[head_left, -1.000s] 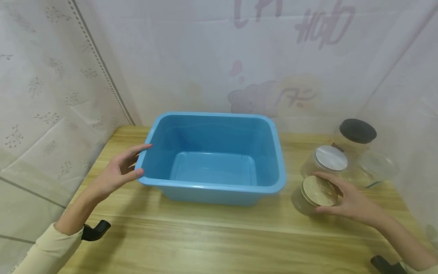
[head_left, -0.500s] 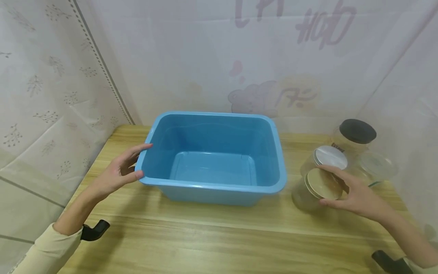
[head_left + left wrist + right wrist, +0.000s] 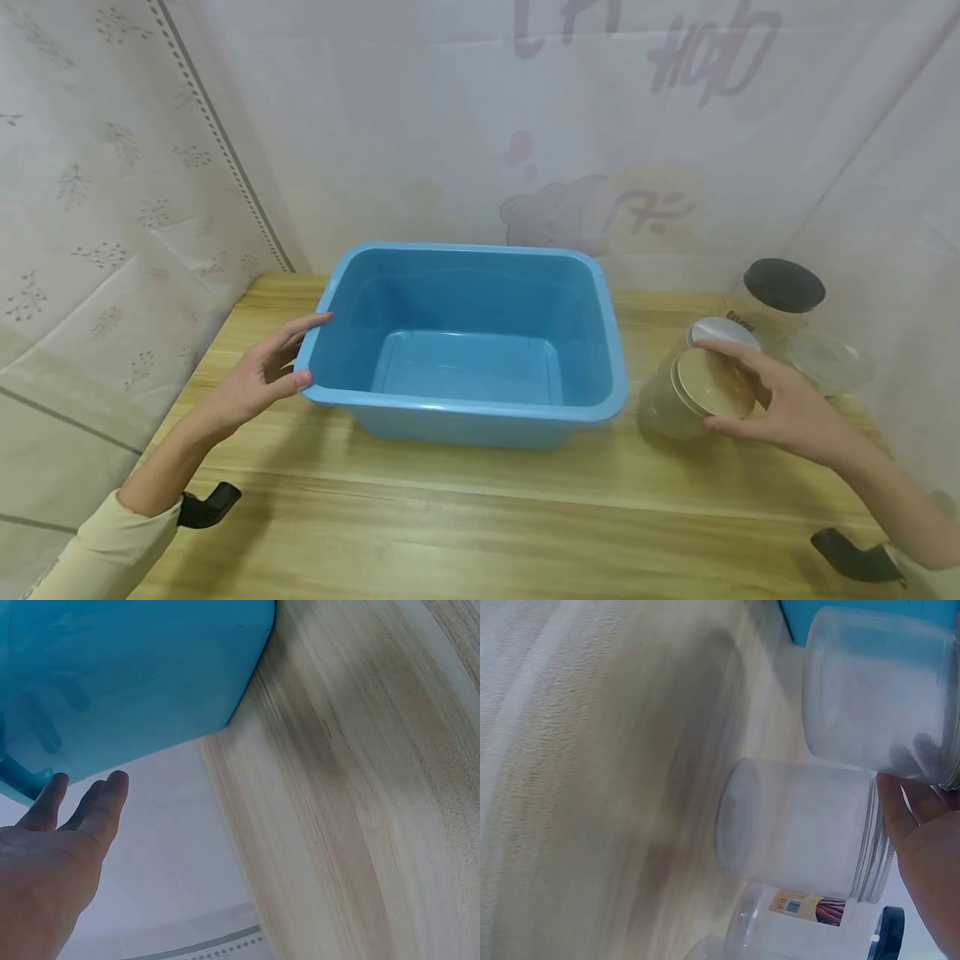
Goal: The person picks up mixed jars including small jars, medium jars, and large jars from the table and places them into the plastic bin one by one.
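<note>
1. Gold-lidded clear jar [image 3: 678, 402]: held near its top by fingers of right hand [image 3: 783, 407]; seemingly off the counter [image 3: 465, 517].
2. Blue tub [image 3: 465, 405]: left hand [image 3: 258, 369] touching left rim, fingers spread wide.
3. Silver-lidded clear jar [image 3: 802, 829]: just behind.

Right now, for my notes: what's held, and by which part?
The right hand holds a clear cylindrical plastic jar by its beige-lidded top; the left hand touches the rim of the blue rectangular plastic tub.

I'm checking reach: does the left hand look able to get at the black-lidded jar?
Probably not: the left hand touches the blue tub, which stands between it and the black-lidded jar.
</note>
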`<state>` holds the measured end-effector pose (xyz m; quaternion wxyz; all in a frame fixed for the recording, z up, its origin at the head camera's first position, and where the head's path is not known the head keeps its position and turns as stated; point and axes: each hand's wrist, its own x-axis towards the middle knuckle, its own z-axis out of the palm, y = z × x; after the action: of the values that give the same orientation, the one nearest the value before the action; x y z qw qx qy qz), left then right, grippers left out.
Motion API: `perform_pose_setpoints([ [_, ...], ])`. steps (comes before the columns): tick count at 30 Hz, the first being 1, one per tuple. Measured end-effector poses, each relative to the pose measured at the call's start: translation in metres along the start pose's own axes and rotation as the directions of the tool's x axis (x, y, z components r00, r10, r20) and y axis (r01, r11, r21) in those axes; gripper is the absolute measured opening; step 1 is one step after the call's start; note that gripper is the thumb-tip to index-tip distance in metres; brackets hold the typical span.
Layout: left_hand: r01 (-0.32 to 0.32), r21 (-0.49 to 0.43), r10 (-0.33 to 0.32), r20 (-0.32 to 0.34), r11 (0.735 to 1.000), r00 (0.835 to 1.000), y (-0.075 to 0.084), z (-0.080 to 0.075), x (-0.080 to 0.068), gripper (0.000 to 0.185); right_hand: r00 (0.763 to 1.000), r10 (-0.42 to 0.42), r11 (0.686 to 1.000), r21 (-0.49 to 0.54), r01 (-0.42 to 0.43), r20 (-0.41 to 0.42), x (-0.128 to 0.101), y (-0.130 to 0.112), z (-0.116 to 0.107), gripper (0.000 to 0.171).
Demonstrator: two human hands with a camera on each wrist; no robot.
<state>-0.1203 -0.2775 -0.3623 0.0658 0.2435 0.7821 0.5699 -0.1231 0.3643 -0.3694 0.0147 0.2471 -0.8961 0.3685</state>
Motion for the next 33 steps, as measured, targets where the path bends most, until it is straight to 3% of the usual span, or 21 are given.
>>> perform_pose_setpoints([
  [6, 0.003, 0.003, -0.003, -0.005, 1.000, 1.000, 0.001, 0.000, 0.001, 0.064, 1.000, 0.007, 1.000, -0.028, -0.007, 0.001, 0.004, -0.004, -0.002, 0.100],
  [13, -0.002, -0.007, 0.002, -0.002, 1.000, 1.000, -0.001, -0.001, 0.001, 0.062, 0.999, -0.040, 0.999, 0.024, 0.039, 0.028, 0.009, -0.008, -0.005, 0.101],
  [22, 0.013, -0.016, -0.013, 0.002, 1.000, 1.000, -0.002, -0.001, 0.001, 0.062, 0.998, -0.041, 0.996, 0.080, 0.037, 0.049, 0.010, -0.011, -0.007, 0.100],
  [33, 0.040, -0.001, -0.040, 0.012, 0.999, 0.999, 0.001, 0.000, -0.001, 0.061, 0.996, -0.080, 0.992, 0.096, 0.076, 0.043, 0.014, -0.011, -0.008, 0.102],
])
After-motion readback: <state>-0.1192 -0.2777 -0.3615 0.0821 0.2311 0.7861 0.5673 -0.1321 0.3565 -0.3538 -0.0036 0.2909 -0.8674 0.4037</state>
